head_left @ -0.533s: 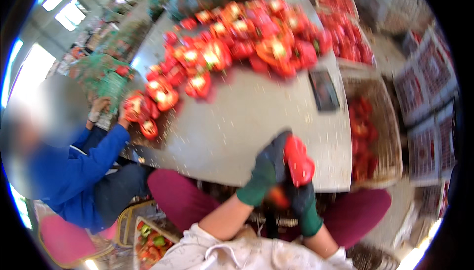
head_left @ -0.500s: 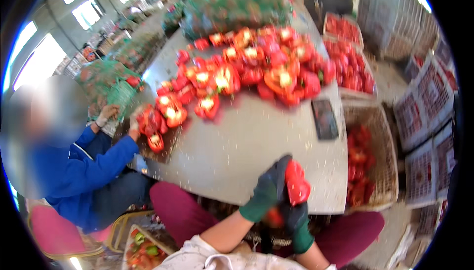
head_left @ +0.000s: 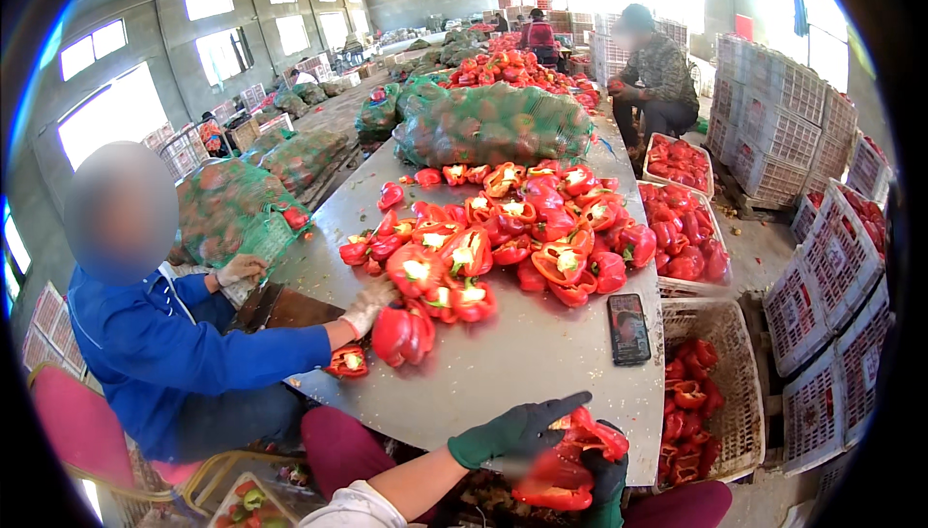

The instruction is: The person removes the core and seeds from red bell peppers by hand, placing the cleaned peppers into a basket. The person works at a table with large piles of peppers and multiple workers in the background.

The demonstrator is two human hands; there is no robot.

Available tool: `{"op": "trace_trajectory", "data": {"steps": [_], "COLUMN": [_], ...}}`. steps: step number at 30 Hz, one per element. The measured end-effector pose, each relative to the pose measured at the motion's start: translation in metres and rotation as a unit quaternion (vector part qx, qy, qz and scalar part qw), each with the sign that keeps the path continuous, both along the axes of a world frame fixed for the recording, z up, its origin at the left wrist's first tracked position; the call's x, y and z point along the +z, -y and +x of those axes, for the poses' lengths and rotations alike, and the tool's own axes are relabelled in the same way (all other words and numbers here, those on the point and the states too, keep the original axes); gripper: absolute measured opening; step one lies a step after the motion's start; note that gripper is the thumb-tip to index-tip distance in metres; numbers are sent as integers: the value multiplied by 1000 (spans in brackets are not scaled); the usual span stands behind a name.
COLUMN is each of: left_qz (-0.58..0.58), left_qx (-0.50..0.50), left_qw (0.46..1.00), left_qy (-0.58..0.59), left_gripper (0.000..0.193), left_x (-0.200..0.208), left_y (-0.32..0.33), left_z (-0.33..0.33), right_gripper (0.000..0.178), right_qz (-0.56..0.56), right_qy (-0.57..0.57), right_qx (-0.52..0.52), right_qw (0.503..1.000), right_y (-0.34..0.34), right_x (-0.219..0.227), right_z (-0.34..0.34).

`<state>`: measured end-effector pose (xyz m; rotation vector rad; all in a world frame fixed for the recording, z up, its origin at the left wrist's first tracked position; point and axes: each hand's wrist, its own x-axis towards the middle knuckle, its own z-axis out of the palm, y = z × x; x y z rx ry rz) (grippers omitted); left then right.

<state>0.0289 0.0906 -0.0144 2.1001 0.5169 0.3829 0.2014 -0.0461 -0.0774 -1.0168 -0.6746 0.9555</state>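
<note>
My right hand (head_left: pixel 607 475), in a dark-palmed green glove, grips a red bell pepper (head_left: pixel 565 480) just off the table's near edge. The pepper is split open, with pale flesh showing, and its lower part is smeared by motion. My left hand (head_left: pixel 517 431), gloved the same way, is closed against the pepper's left side, its index finger stretched out over the top. Whether it also holds a small tool is hidden. Beyond my hands, a heap of cut red bell peppers (head_left: pixel 541 224) lies on the metal table (head_left: pixel 503 359).
A phone (head_left: pixel 629 330) lies near the table's right edge. Beside it on the floor stands a crate (head_left: pixel 744 373) with red peppers. At left, a co-worker's gloved hand (head_left: pixel 367 308) touches peppers. A green net sack (head_left: pixel 493 122) lies across the far table.
The pepper in my hands has gone from closed to split open, and my hands sit lower in view. The view has tilted up. The co-worker's hand has pushed peppers rightward toward the heap.
</note>
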Motion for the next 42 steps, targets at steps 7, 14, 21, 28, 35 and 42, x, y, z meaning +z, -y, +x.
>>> {"op": "trace_trajectory", "data": {"steps": [7, 14, 21, 28, 35, 42], "left_qz": [103, 22, 28, 141, 182, 54], "left_qx": [294, 166, 5, 367, 368, 309], "left_qw": [944, 986, 998, 895, 912, 920], "left_qy": [113, 14, -63, -211, 5, -237], "left_gripper": [69, 60, 46, 34, 56, 87], "left_x": [-6, 10, 11, 25, 4, -7], "left_y": [1, 0, 20, -28, -127, -202], "left_z": [-9, -52, -127, -116, 12, 65], "right_gripper": [44, 49, 48, 55, 58, 44], "right_qz": [-34, 33, 162, 59, -62, -88], "right_qy": [-32, -420, -417, -406, -292, -217], "right_qx": [25, 104, -160, -44, -47, 35], "right_qw": [999, 901, 880, 911, 953, 972], "right_y": [4, 20, 12, 5, -8, -13], "right_x": [55, -1, 32, 40, 46, 49], "right_z": [-21, 30, 134, 54, 26, 3]}}
